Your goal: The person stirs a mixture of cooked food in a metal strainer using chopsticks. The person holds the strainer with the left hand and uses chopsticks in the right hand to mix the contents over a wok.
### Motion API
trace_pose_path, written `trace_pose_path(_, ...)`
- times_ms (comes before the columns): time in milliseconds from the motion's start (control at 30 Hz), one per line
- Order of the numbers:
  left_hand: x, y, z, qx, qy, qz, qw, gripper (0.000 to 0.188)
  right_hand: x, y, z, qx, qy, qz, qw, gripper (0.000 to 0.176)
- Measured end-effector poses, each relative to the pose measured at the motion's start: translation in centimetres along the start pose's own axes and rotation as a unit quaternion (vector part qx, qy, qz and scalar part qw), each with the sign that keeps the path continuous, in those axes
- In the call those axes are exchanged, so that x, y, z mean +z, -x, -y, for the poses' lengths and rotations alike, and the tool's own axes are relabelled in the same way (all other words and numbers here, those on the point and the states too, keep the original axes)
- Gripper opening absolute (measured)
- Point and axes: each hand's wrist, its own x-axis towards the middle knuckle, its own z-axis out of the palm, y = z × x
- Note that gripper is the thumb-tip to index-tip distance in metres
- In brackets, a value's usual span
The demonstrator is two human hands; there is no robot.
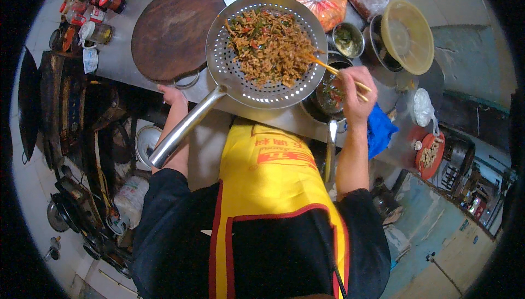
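Note:
My right hand [359, 92] holds a pair of wooden chopsticks [338, 71], their tips in the food at the strainer's right side. The big perforated metal strainer [262, 100] carries a heap of cooked, chopped food [268, 49] with red and green bits. Its thick steel handle [186, 129] points down and left over my left forearm. My left hand [174, 95] is at the metal table's edge, just below a round wooden chopping board [172, 32], and appears to hold nothing. Under the strainer's right side sits a dark pan [328, 94] with food in it.
A small metal bowl [348, 40], a tied bag of orange food [316, 1] and a yellow plastic basin [408, 36] stand to the right. Jars [96, 32] crowd the upper left. A blue plastic bag [379, 129] lies beside my right forearm; a red plate [430, 155] is farther right.

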Motion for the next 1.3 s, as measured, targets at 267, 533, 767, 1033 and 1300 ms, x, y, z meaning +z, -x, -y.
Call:
trace_pose_path(267, -0.1, -0.6, 0.4, 0.002, -0.019, 0.007, 1.0, 0.091, -0.4, -0.9, -0.3, 0.046, 0.027, -0.015, 0.998, 0.008)
trace_pose_path(533, -0.3, 0.3, -0.3, -0.004, -0.032, -0.006, 0.999, 0.092, -0.1, -1.1, -0.4, 0.032, -0.032, 0.01, 0.999, 0.005)
trace_pose_path(767, -0.4, 0.9, -0.6, -0.001, -0.029, -0.012, 1.0, 0.092, -0.1, -1.2, -1.7, 0.028, -0.004, 0.023, 0.999, 0.005)
trace_pose_path(1033, -0.6, 1.0, -0.8, 0.001, -0.063, -0.01, 0.998, 0.093, -1.2, -0.8, -1.3, 0.075, -0.129, -0.108, 0.983, 0.011)
trace_pose_path(1300, -0.3, 0.6, -0.6, -0.014, -0.024, -0.01, 1.0, 0.093, -6.3, 0.7, -0.5, 0.089, -0.212, -0.256, 0.939, 0.016)
